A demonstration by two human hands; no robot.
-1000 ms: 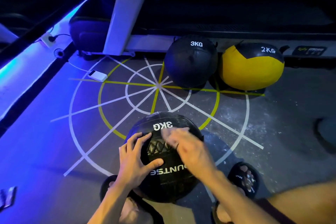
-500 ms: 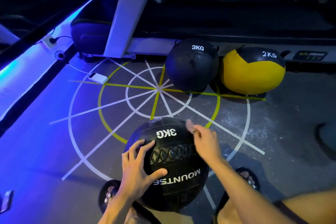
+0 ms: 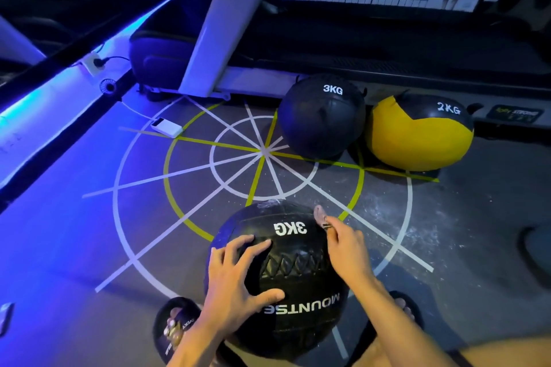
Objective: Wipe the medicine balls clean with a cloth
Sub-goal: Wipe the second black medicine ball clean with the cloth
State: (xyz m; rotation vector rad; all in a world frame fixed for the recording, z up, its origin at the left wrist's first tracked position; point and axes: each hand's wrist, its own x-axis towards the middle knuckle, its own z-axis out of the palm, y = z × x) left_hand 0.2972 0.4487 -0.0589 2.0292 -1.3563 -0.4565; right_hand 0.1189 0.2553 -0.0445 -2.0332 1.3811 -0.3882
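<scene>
My left-hand fingers (image 3: 250, 243) lie spread on the near 3KG medicine ball (image 3: 286, 274), on the floor between my feet; my right hand (image 3: 347, 247) pinches perhaps a cloth scrap (image 3: 321, 216). Heavy, slick: brace both sides. Beyond, two more wait.

Nearest ball (image 3: 286, 277) on the floor (image 3: 89, 232), between the two feet, at the near edge of the floor markings (image 3: 262, 155). Left hand (image 3: 235, 280) on its left upper face; right hand (image 3: 346, 247) at its right upper edge. Two further balls at the far side: second ball (image 3: 322, 116) left, touching third ball (image 3: 420, 134) right. Power bank (image 3: 166, 127) far left on the markings. Slanted post (image 3: 226, 21) behind it.
</scene>
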